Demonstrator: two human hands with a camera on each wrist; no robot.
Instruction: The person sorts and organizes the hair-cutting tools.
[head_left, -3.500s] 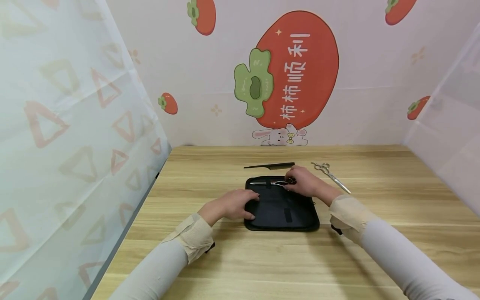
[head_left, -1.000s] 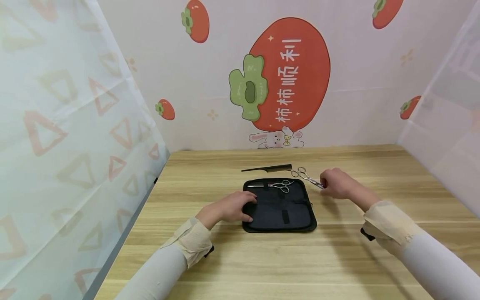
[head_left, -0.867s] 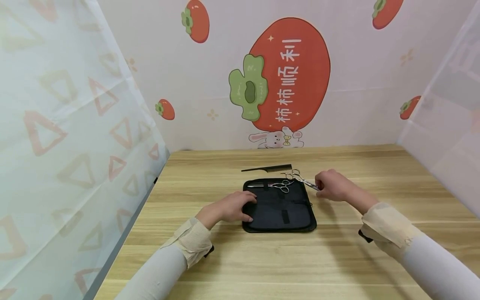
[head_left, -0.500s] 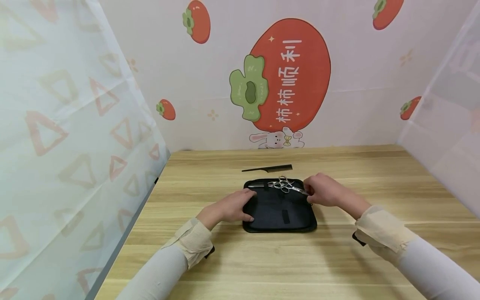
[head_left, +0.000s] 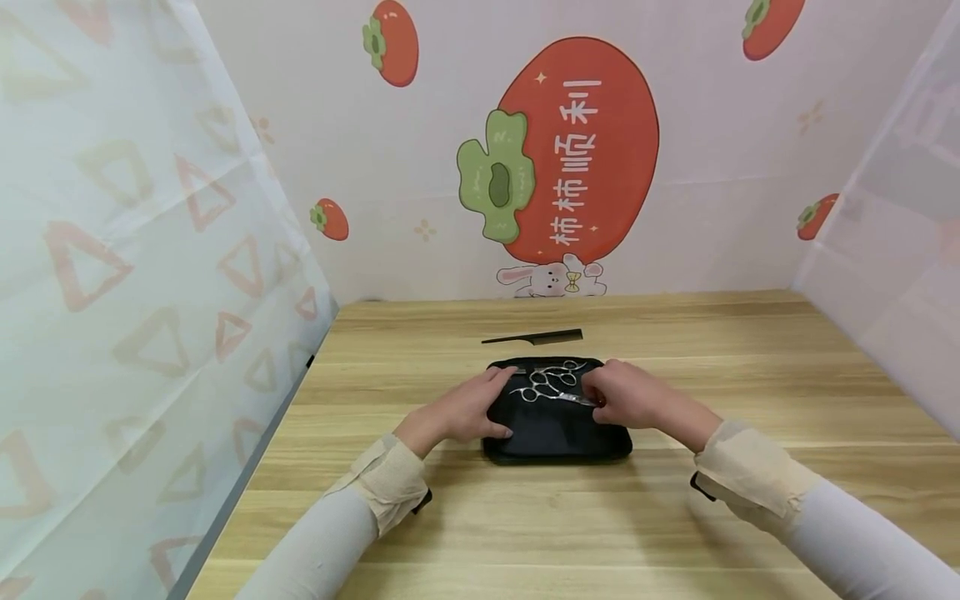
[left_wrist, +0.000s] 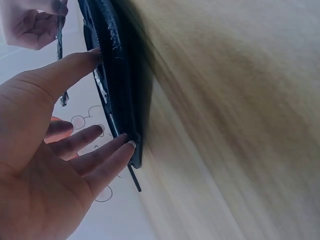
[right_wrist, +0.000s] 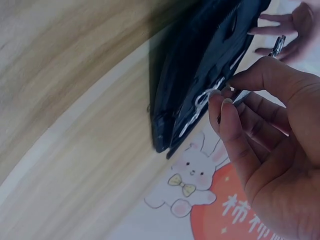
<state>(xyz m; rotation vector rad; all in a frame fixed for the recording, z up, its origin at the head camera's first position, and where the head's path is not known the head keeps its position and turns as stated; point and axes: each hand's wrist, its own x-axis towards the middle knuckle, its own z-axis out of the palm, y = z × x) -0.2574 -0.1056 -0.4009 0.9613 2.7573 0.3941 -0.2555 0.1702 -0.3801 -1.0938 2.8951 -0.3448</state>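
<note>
Your right hand (head_left: 630, 396) now pinches the silver metal scissors (head_left: 574, 398) by their blade end above the flat black zippered case (head_left: 558, 442); 3.5 seconds ago they lay on the wood-grain table (head_left: 525, 533). Your left hand (head_left: 465, 408), fingers spread, still touches the case, inside which a second silver pair (right_wrist: 202, 99) lies.

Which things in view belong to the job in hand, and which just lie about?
Likely in the job:
scissors in the right grip
black case, left grip at its edge
second scissors in the case

Seemingly just lying about:
black comb behind the case, untouched
</note>
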